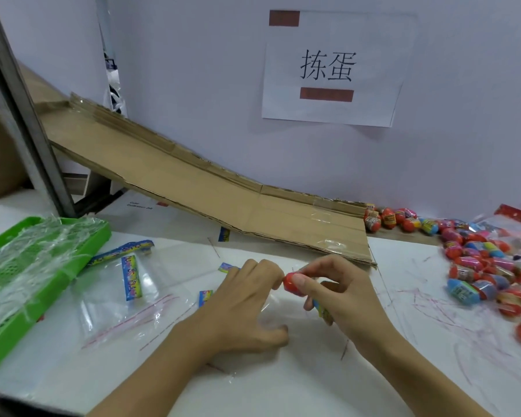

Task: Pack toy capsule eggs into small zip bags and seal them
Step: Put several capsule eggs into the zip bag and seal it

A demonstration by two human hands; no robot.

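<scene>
My right hand (340,293) pinches a red capsule egg (292,285) between thumb and fingers, just above the white table. A clear zip bag (271,311) with a coloured header strip lies under both hands; part of the strip shows below my right fingers. My left hand (247,308) rests palm down, its fingertips at the bag's mouth beside the egg; whether they pinch the film is hidden. Several empty zip bags (130,284) with colourful headers lie to the left. A heap of capsule eggs (481,266) covers the table's right side.
A green plastic basket (73,266) holding clear film sits at the left edge. A cardboard ramp (211,194) slopes down from the back left to the egg heap. A paper sign (328,67) hangs on the white wall behind. A metal post (21,115) stands at the far left.
</scene>
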